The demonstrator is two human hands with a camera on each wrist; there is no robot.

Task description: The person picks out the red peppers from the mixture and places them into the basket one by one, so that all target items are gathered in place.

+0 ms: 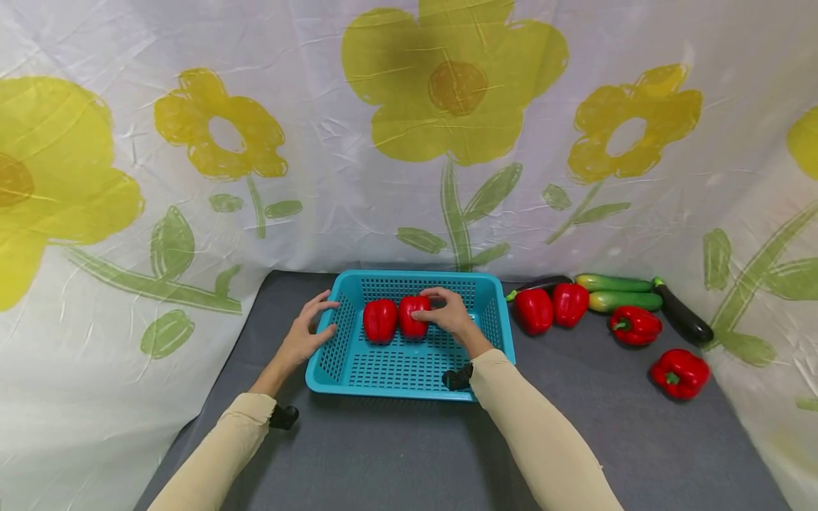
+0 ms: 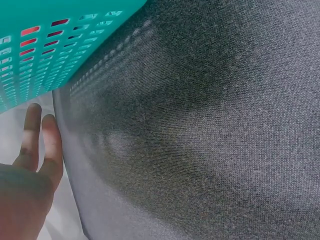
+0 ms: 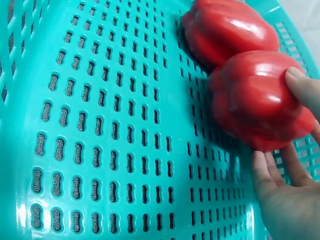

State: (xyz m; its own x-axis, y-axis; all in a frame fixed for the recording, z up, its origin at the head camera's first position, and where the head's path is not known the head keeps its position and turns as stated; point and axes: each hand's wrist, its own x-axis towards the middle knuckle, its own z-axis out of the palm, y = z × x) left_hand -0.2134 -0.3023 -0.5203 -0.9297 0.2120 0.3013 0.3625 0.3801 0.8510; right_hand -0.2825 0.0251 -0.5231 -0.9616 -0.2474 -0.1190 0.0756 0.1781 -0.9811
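Note:
Inside the turquoise plastic basket (image 1: pixel 396 390) two red bell peppers lie side by side. My right hand (image 1: pixel 449 312) grips the right-hand bell pepper (image 1: pixel 412 317), with the thumb on one side and the fingers on the other. In the right wrist view this pepper (image 3: pixel 260 100) overlaps the second bell pepper (image 3: pixel 227 30). The left bell pepper (image 1: pixel 380 321) rests on the basket floor. At the basket's left rim, my left hand (image 1: pixel 305 333) has its fingers spread and holds nothing; two of its fingers (image 2: pixel 51 145) show below the basket wall in the left wrist view.
Right of the basket lie several more red bell peppers (image 1: pixel 534 310), two zucchini (image 1: pixel 625 301), an eggplant (image 1: pixel 682 312) and another dark eggplant (image 1: pixel 543 284) behind the peppers. A grey cloth (image 1: pixel 383 454) covers the table. A flowered curtain (image 1: pixel 358 213) hangs behind it.

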